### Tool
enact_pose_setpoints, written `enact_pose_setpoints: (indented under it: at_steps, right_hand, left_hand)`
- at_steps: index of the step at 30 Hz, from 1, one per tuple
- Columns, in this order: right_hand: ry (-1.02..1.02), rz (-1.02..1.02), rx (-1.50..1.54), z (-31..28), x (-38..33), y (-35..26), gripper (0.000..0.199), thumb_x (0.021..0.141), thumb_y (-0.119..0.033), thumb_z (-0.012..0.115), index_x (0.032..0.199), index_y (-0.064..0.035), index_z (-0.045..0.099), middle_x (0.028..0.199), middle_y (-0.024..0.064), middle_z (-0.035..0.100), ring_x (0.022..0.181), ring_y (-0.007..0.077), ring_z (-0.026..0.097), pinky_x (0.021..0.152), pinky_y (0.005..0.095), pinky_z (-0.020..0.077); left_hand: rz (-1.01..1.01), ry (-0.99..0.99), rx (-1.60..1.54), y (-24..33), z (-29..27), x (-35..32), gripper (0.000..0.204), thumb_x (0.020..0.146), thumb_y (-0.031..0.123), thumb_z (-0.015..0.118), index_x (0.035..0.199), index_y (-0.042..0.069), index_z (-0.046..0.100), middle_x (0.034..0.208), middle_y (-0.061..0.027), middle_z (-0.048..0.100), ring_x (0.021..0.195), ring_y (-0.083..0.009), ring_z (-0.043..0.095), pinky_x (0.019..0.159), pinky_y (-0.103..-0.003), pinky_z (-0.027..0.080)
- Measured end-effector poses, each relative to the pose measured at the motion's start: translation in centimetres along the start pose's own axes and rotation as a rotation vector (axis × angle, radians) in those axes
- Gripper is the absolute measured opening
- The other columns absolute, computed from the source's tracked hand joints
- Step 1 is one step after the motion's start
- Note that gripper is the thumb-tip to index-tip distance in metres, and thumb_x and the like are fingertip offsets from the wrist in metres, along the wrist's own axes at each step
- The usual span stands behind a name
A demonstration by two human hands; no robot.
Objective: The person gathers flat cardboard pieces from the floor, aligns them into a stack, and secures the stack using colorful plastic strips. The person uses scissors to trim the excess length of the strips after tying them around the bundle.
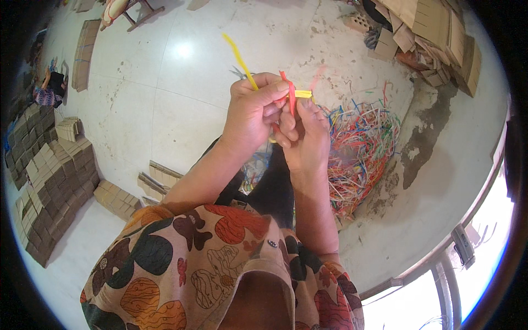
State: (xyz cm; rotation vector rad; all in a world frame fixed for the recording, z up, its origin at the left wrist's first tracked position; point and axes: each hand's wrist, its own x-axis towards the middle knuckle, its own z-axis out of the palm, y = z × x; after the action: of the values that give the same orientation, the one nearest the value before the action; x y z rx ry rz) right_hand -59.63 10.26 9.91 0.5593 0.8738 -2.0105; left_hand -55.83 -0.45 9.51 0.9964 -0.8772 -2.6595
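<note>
Both my hands are raised over my lap, close together, working a yellow plastic strip (302, 94) and a red plastic strip (292, 102) that cross between the fingertips. My left hand (247, 118) pinches the strips with thumb and forefinger, and a long yellow end sticks up behind it. Grey pointed metal tips (237, 72), like those of scissors, poke out past its knuckles; the rest is hidden. My right hand (309, 137) is closed around the strips from the other side, its thumb by the yellow one. A loose red end blurs just beyond the fingers.
A heap of tangled coloured strips (363, 159) lies on the floor to my right. Bundled cardboard pieces (60, 176) are stacked at left, with more cardboard (440, 33) piled at the far right. Another person (49, 91) sits at the far left. A bench (140, 14) stands at the back.
</note>
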Motion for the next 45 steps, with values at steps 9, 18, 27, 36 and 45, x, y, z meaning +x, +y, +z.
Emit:
enact_pose_setpoints:
  at_steps: [9,18,27,36,45]
  right_hand:
    - [-0.039,0.013,0.009,-0.4,0.8,0.0,0.014,0.089,-0.015,0.051,0.082,-0.0040,0.053,0.059,0.0007,0.049,0.041,0.0047,0.032,0.037,0.0198,0.0283]
    - [0.049,-0.199,-0.534,-1.1,1.4,-1.4,0.023,0.082,-0.018,0.067,0.067,-0.0026,0.058,0.058,0.0004,0.055,0.048,0.0022,0.041,0.042,0.0184,0.0305]
    - [0.150,-0.367,-0.866,-1.4,1.5,-2.2,0.023,0.077,-0.012,0.070,0.062,-0.0004,0.058,0.053,-0.0049,0.048,0.052,0.0012,0.039,0.045,0.0194,0.0299]
    - [0.114,-0.479,-1.062,-0.9,1.1,-2.6,0.023,0.075,-0.008,0.070,0.061,0.0005,0.054,0.053,-0.0058,0.043,0.052,0.0016,0.034,0.044,0.0209,0.0276]
    - [0.088,-0.452,-1.072,-0.5,1.0,-3.0,0.021,0.076,-0.008,0.070,0.064,0.0017,0.056,0.050,0.0004,0.047,0.051,0.0030,0.038,0.043,0.0231,0.0329]
  left_hand:
    - [0.065,-0.042,0.128,-0.1,-0.3,0.6,0.011,0.080,0.009,0.063,0.077,0.000,0.059,0.061,-0.0005,0.050,0.045,-0.0028,0.036,0.041,-0.016,0.027]
    - [-0.092,-0.026,0.175,0.3,-0.7,1.0,0.014,0.080,0.010,0.065,0.073,-0.002,0.061,0.059,-0.0007,0.050,0.042,-0.0030,0.035,0.039,-0.017,0.027]
    - [-0.113,-0.147,0.092,0.6,-1.7,1.1,0.015,0.074,-0.002,0.052,0.082,-0.008,0.063,0.064,-0.0101,0.058,0.045,-0.0084,0.044,0.042,-0.018,0.033]
    - [-0.046,-0.192,0.364,0.9,-2.0,0.8,0.012,0.074,-0.001,0.062,0.083,-0.008,0.064,0.067,-0.0088,0.061,0.049,-0.0068,0.049,0.041,-0.017,0.035]
    - [-0.020,-0.196,0.313,0.5,-2.1,1.0,0.014,0.073,0.003,0.070,0.083,-0.006,0.065,0.066,-0.0082,0.062,0.049,-0.0076,0.050,0.043,-0.017,0.039]
